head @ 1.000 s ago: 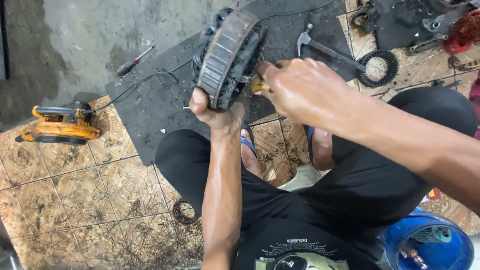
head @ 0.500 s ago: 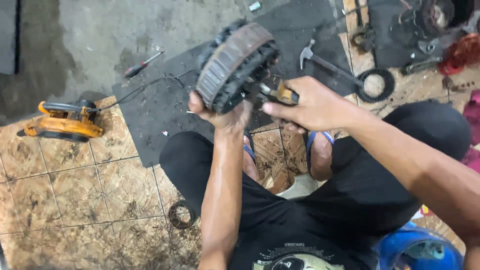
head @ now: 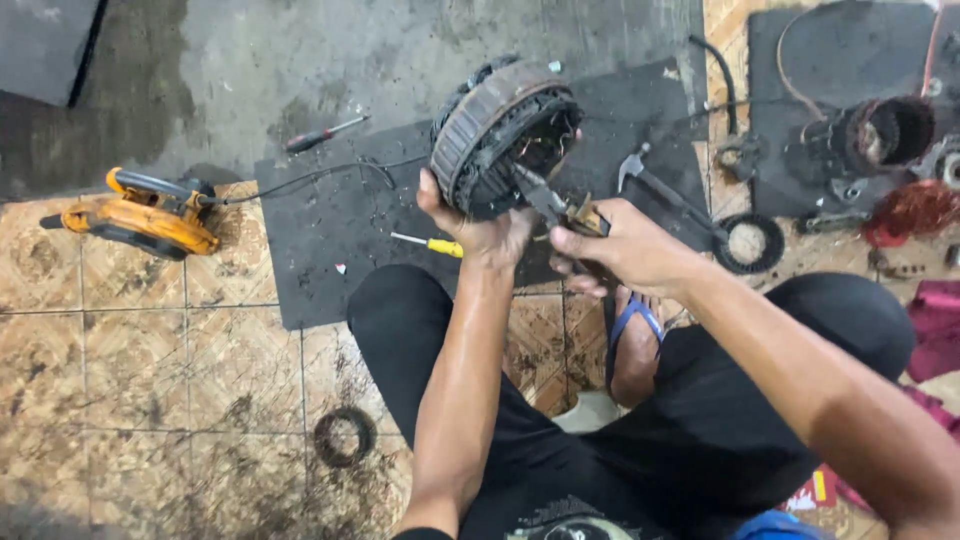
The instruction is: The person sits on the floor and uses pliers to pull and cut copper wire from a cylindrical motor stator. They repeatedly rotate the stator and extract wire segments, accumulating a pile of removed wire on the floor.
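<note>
Keep your left hand (head: 480, 225) clamped under the round motor core (head: 505, 135), and let your right hand (head: 625, 250), gripping the pliers (head: 548, 200), tug the wires gently.

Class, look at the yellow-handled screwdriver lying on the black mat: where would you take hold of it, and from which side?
Grip the yellow-handled screwdriver by its thick yellow handle, coming from above. It lies flat on the black mat, its thin metal shaft pointing left, so the handle offers the fuller, firmer hold. Approach from the left, since the left hand hangs close over the handle end.
</note>
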